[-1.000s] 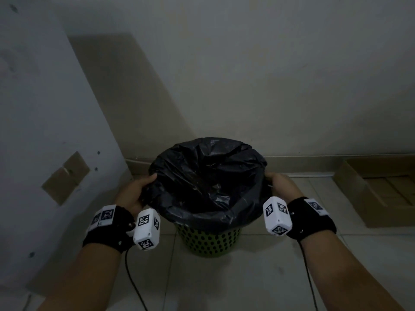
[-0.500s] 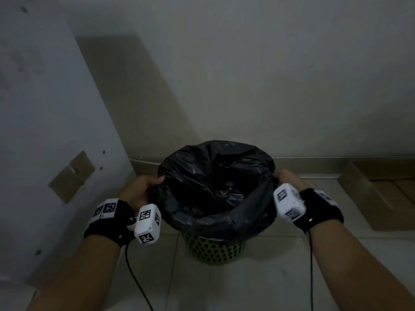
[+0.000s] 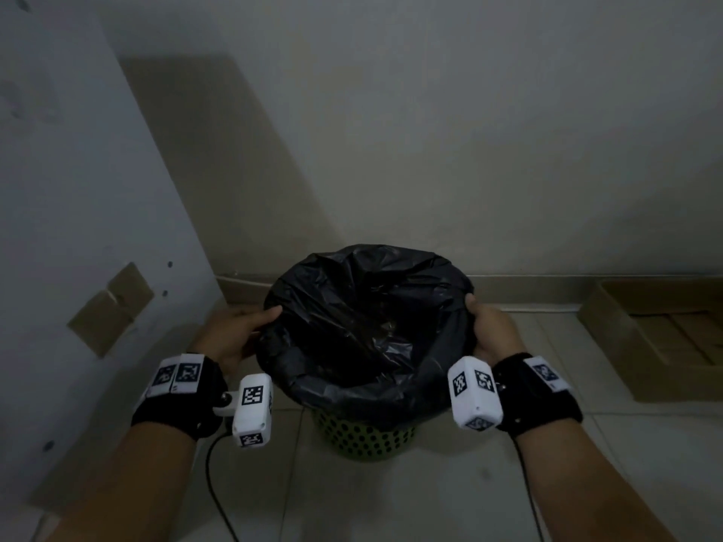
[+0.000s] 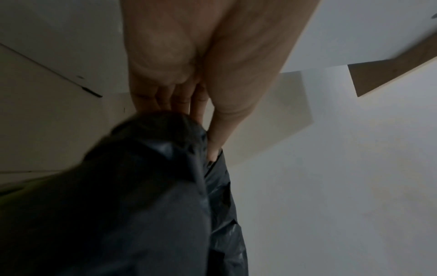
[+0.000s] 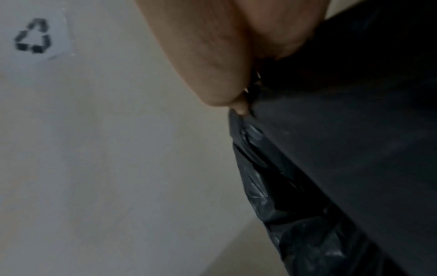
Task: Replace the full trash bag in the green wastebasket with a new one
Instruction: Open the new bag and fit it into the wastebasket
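Head view shows the green wastebasket (image 3: 362, 440) standing on the floor tiles against the wall, its rim wrapped by the black trash bag (image 3: 367, 330), with my left hand (image 3: 234, 334) pinching the folded edge on the basket's left side and my right hand (image 3: 491, 330) curled round the edge on its right. To do this well, I judge I should peel both sides up off the rim evenly. Thin film could tear if one side drags.

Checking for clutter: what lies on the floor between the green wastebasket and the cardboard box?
Only bare floor tiles lie between the wastebasket and the cardboard box; the right hand hangs above that stretch. The head view shows it.
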